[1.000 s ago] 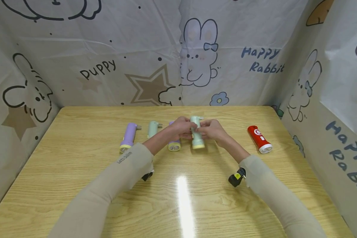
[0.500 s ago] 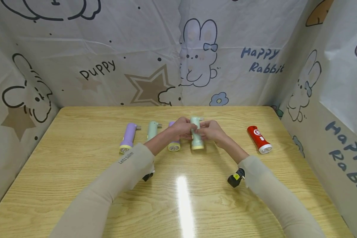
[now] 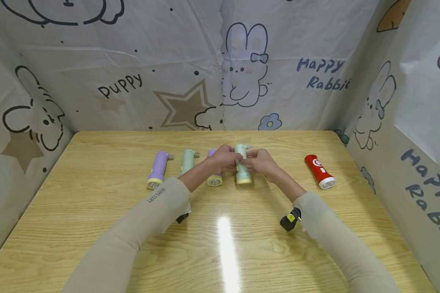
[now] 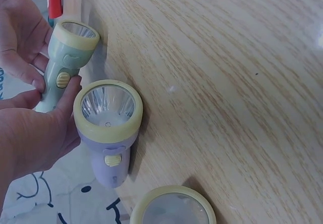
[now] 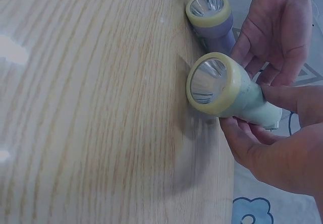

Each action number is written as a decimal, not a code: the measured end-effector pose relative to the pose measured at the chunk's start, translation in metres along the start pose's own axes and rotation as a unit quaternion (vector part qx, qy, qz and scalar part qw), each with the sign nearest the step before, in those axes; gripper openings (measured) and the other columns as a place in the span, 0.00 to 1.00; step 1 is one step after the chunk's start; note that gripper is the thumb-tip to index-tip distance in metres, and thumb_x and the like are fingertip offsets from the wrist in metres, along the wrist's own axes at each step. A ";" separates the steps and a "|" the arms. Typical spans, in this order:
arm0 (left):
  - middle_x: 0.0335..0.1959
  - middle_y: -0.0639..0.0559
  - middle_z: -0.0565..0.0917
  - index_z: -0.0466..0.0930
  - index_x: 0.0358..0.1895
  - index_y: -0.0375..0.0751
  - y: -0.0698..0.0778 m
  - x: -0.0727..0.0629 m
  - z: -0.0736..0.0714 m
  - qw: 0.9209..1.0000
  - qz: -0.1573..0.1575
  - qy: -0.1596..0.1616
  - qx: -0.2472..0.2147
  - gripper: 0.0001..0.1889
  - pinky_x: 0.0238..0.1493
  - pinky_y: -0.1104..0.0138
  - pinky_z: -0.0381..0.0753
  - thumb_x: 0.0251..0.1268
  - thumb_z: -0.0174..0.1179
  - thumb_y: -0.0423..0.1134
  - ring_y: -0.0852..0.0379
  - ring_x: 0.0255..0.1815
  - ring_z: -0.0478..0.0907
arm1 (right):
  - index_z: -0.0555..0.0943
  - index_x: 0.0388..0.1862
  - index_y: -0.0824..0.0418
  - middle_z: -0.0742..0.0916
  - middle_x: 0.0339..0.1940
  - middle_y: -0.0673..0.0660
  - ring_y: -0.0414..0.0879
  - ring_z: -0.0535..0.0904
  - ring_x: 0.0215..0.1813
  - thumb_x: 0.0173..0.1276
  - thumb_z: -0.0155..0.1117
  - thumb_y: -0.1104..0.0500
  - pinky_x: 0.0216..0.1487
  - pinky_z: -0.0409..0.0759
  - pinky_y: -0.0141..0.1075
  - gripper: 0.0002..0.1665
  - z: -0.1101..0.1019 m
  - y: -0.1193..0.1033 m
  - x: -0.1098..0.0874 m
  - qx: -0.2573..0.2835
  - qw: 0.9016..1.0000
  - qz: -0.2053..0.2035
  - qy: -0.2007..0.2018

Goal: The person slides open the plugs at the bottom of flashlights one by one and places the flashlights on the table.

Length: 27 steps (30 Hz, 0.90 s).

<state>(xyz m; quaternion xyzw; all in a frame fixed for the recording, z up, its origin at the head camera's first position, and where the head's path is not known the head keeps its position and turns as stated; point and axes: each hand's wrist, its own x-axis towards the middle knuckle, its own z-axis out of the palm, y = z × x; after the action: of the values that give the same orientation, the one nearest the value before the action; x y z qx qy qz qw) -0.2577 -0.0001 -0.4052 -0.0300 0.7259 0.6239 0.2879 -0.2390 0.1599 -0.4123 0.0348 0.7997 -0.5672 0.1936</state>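
A pale green flashlight (image 3: 243, 176) with a cream rim is held between both hands, its lens toward the person and its plug at the far end. My left hand (image 3: 224, 157) pinches its left side, and my right hand (image 3: 261, 161) grips it from the right, thumb and fingers round the body. In the left wrist view, the cream switch (image 4: 63, 79) faces the left hand's fingers. The lens (image 5: 208, 81) shows plainly in the right wrist view, where a shadow lies on the table below the head. Just left of it lies a purple flashlight (image 3: 214, 179), partly behind the left hand.
Further left on the wooden table (image 3: 256, 244) lie another green flashlight (image 3: 188, 160), partly behind the left forearm, and another purple flashlight (image 3: 159, 167). A red flashlight (image 3: 319, 170) with a white rim lies at the right. Printed cloth walls (image 3: 132, 110) enclose the back and sides.
The held green flashlight has dipped very slightly toward the near side, and its plug looks fainter. Both hands keep their hold almost unmoved; the other flashlights have stayed put.
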 end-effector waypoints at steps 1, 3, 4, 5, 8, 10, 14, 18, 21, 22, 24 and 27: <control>0.57 0.34 0.74 0.66 0.63 0.24 0.000 0.000 0.000 1.000 -0.001 0.000 -0.002 0.21 0.57 0.55 0.81 0.73 0.55 0.32 0.44 0.51 0.79 | 0.73 0.63 0.74 0.81 0.55 0.67 0.50 0.82 0.47 0.72 0.63 0.64 0.47 0.83 0.36 0.24 0.000 0.000 0.000 0.000 1.000 -0.001 0.000; 0.58 0.34 0.74 0.65 0.64 0.23 0.000 0.000 0.001 1.000 -0.001 -0.003 -0.006 0.21 0.57 0.55 0.80 0.73 0.55 0.31 0.43 0.52 0.78 | 0.73 0.62 0.74 0.82 0.55 0.66 0.50 0.82 0.47 0.72 0.63 0.64 0.46 0.83 0.35 0.24 0.000 0.001 0.000 -0.001 1.000 -0.002 0.001; 0.59 0.34 0.74 0.65 0.65 0.23 0.000 0.001 0.001 1.000 -0.002 -0.004 -0.007 0.22 0.58 0.55 0.80 0.73 0.55 0.31 0.42 0.54 0.78 | 0.73 0.62 0.74 0.81 0.54 0.66 0.49 0.82 0.46 0.72 0.63 0.64 0.45 0.83 0.35 0.23 0.000 0.001 0.000 -0.002 1.000 -0.001 0.001; 0.60 0.33 0.74 0.64 0.65 0.23 0.000 0.001 0.002 1.000 -0.002 -0.006 -0.008 0.23 0.58 0.55 0.80 0.73 0.54 0.31 0.41 0.56 0.77 | 0.73 0.62 0.74 0.81 0.54 0.66 0.49 0.82 0.45 0.72 0.62 0.64 0.45 0.83 0.35 0.23 0.000 0.001 0.000 -0.003 1.000 0.000 0.003; 0.61 0.33 0.73 0.63 0.67 0.22 0.000 0.001 0.002 1.000 -0.004 -0.010 -0.009 0.24 0.58 0.56 0.80 0.73 0.54 0.30 0.41 0.58 0.76 | 0.74 0.61 0.74 0.81 0.53 0.66 0.47 0.81 0.44 0.73 0.62 0.64 0.43 0.82 0.33 0.22 0.000 0.003 0.000 -0.004 1.000 0.000 0.002; 0.62 0.33 0.73 0.63 0.67 0.22 -0.001 0.002 0.002 1.000 -0.005 -0.010 -0.008 0.25 0.58 0.56 0.79 0.72 0.54 0.29 0.41 0.59 0.75 | 0.74 0.61 0.75 0.81 0.53 0.66 0.47 0.81 0.43 0.73 0.61 0.64 0.42 0.82 0.33 0.22 0.000 0.003 0.000 -0.001 1.000 -0.001 0.000; 0.62 0.33 0.73 0.62 0.68 0.21 -0.001 0.002 0.003 1.000 -0.006 -0.009 -0.012 0.26 0.58 0.57 0.79 0.69 0.54 0.28 0.41 0.60 0.75 | 0.73 0.63 0.75 0.81 0.55 0.67 0.48 0.82 0.45 0.74 0.61 0.63 0.45 0.82 0.35 0.23 0.000 0.004 0.000 0.006 1.000 -0.005 -0.003; 0.63 0.32 0.72 0.61 0.69 0.21 -0.001 0.003 0.003 1.000 -0.009 -0.012 -0.017 0.27 0.59 0.58 0.79 0.69 0.54 0.27 0.40 0.61 0.75 | 0.72 0.63 0.75 0.80 0.57 0.68 0.51 0.82 0.49 0.74 0.61 0.63 0.48 0.82 0.37 0.24 0.000 0.006 0.002 0.004 1.000 -0.006 -0.002; 0.64 0.32 0.73 0.61 0.69 0.22 -0.001 0.003 0.002 1.000 -0.013 -0.017 -0.016 0.27 0.59 0.58 0.79 0.70 0.54 0.27 0.40 0.62 0.75 | 0.72 0.63 0.76 0.80 0.58 0.69 0.52 0.82 0.50 0.74 0.61 0.63 0.50 0.82 0.39 0.24 0.000 0.007 0.002 0.002 1.000 -0.006 0.001; 0.63 0.33 0.73 0.61 0.69 0.22 -0.001 0.004 0.002 1.000 -0.014 -0.017 -0.014 0.27 0.58 0.58 0.80 0.70 0.54 0.27 0.40 0.62 0.75 | 0.72 0.63 0.76 0.80 0.58 0.69 0.52 0.82 0.50 0.74 0.61 0.63 0.50 0.82 0.39 0.24 -0.001 0.007 0.002 0.001 1.000 -0.005 0.002; 0.63 0.33 0.74 0.62 0.69 0.23 -0.001 0.005 0.001 1.000 -0.016 -0.017 -0.007 0.26 0.58 0.58 0.80 0.70 0.55 0.28 0.41 0.62 0.75 | 0.72 0.63 0.76 0.80 0.58 0.69 0.53 0.82 0.51 0.74 0.61 0.62 0.51 0.82 0.40 0.24 -0.001 0.007 0.002 0.002 1.000 -0.005 0.005; 0.62 0.34 0.76 0.66 0.67 0.23 -0.001 0.007 0.000 1.000 -0.016 -0.016 -0.002 0.24 0.57 0.58 0.80 0.70 0.55 0.28 0.42 0.60 0.77 | 0.72 0.63 0.75 0.80 0.58 0.70 0.53 0.82 0.50 0.74 0.61 0.62 0.52 0.82 0.41 0.25 -0.002 0.007 0.003 0.005 1.000 -0.003 0.007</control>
<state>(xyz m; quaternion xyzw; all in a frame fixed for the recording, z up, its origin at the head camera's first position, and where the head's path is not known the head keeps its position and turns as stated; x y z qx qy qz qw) -0.2627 0.0017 -0.4094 -0.0321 0.7194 0.6208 0.3100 -0.2398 0.1635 -0.4193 0.0369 0.7983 -0.5717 0.1860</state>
